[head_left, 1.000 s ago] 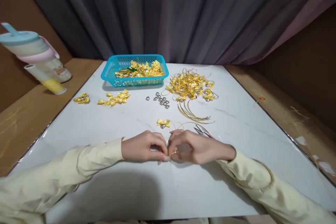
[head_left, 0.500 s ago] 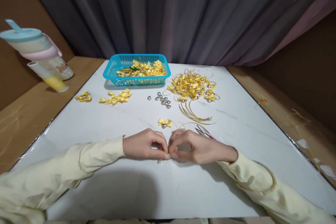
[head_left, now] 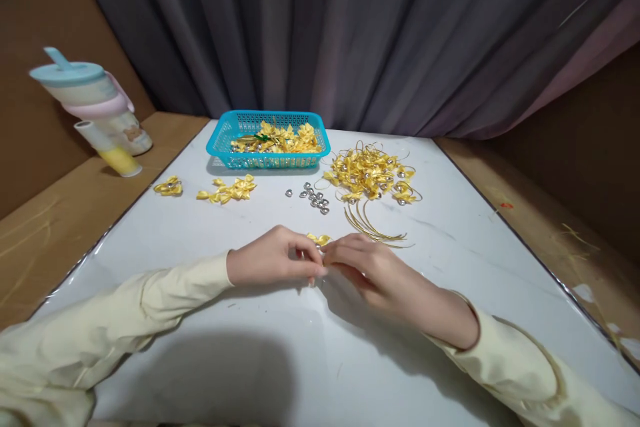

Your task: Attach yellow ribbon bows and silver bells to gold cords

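Note:
My left hand (head_left: 277, 257) is closed in a pinch over the white table, thumb and forefinger pressed together. Its fingertips meet those of my right hand (head_left: 367, 270), whose fingers are bent and held close together. Whatever lies between the fingertips is too small and covered to make out. Just beyond them a yellow ribbon bow (head_left: 319, 239) shows partly, the rest hidden by my hands. Behind my right hand lie several cut gold cords (head_left: 373, 225). Small silver heart-shaped beads (head_left: 316, 199) are grouped farther back.
A blue basket (head_left: 270, 161) holds yellow bows. Right of it is a heap of corded bows (head_left: 367, 172). More loose bows (head_left: 227, 190) and a small bow cluster (head_left: 169, 186) lie left. A tumbler (head_left: 95, 103) and a yellow-white tube (head_left: 110, 152) stand beyond the table's left edge.
Both hands have moved slightly away from me, now partly covering the bow. My right hand has turned, its fingers straighter, and hides the scissors seen before. The view has shifted a little.

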Tool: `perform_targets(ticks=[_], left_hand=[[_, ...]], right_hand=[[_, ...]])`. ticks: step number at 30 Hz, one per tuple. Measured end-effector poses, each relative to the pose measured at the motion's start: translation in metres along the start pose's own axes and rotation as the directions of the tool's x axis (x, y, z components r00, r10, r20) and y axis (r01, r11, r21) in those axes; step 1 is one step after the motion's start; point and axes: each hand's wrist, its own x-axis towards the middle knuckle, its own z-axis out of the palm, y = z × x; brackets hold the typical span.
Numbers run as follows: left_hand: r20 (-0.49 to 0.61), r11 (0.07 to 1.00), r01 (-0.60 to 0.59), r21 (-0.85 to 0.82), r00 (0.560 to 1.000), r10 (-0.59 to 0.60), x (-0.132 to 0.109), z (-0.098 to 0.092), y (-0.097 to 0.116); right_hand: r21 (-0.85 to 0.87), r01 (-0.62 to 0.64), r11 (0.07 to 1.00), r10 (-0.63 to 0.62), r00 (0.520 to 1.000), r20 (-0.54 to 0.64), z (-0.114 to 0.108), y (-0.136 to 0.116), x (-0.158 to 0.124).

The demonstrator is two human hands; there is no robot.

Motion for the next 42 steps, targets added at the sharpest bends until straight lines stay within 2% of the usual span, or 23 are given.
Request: perform_targets(ticks=[7, 9, 11, 13, 16, 19, 22, 25, 28, 33, 38, 42], left_hand=[[-0.11, 0.977, -0.128, 0.169, 0.983, 0.148, 0.018, -0.027, 0.029], [-0.146, 0.973, -0.147, 0.178, 0.974, 0.173, 0.022, -0.031, 0.027], [-0.223, 0.971, -0.114, 0.208, 0.962, 0.16, 0.023, -0.033, 0.017], [-0.286, 0.955, 0.011, 0.297, 0.955, 0.078, 0.024, -0.03, 0.002], [-0.253, 0.904, 0.085, 0.418, 0.967, 0.026, 0.024, -0.022, -0.02], [-0.209, 0.891, 0.046, 0.453, 0.976, 0.056, 0.025, -0.014, -0.032], [-0.169, 0.895, 0.002, 0.445, 0.982, 0.082, 0.026, -0.012, -0.033], [-0.162, 0.901, -0.017, 0.434, 0.982, 0.096, 0.027, -0.014, -0.033], [-0.161, 0.916, -0.018, 0.402, 0.983, 0.09, 0.031, -0.013, -0.032], [-0.144, 0.919, -0.053, 0.39, 0.983, 0.118, 0.035, -0.005, -0.024], [-0.036, 0.894, -0.196, 0.403, 0.973, 0.23, 0.026, -0.003, -0.001], [-0.081, 0.854, -0.179, 0.488, 0.965, 0.248, 0.018, -0.002, 0.013]], right_hand=[[-0.168, 0.013, 0.986, -0.034, 0.991, -0.127, -0.032, -0.006, 0.018], [-0.176, -0.017, 0.984, -0.008, 0.989, -0.145, -0.039, -0.005, 0.019], [-0.155, -0.061, 0.986, 0.036, 0.987, -0.158, -0.044, -0.002, 0.018], [-0.098, -0.11, 0.989, 0.096, 0.985, -0.141, -0.048, 0.001, 0.016], [0.049, -0.215, 0.975, 0.217, 0.975, -0.045, -0.051, 0.007, 0.015], [0.227, -0.313, 0.922, 0.308, 0.95, 0.059, -0.047, 0.016, 0.017], [0.352, -0.373, 0.859, 0.352, 0.928, 0.124, -0.039, 0.024, 0.022], [0.388, -0.387, 0.836, 0.357, 0.922, 0.15, -0.034, 0.029, 0.025], [0.353, -0.383, 0.854, 0.35, 0.924, 0.156, -0.035, 0.029, 0.025], [0.23, -0.39, 0.892, 0.356, 0.918, 0.175, -0.045, 0.023, 0.023], [0.305, -0.397, 0.866, 0.355, 0.916, 0.187, -0.045, 0.02, 0.02], [0.342, -0.416, 0.842, 0.365, 0.908, 0.207, -0.042, 0.021, 0.018]])
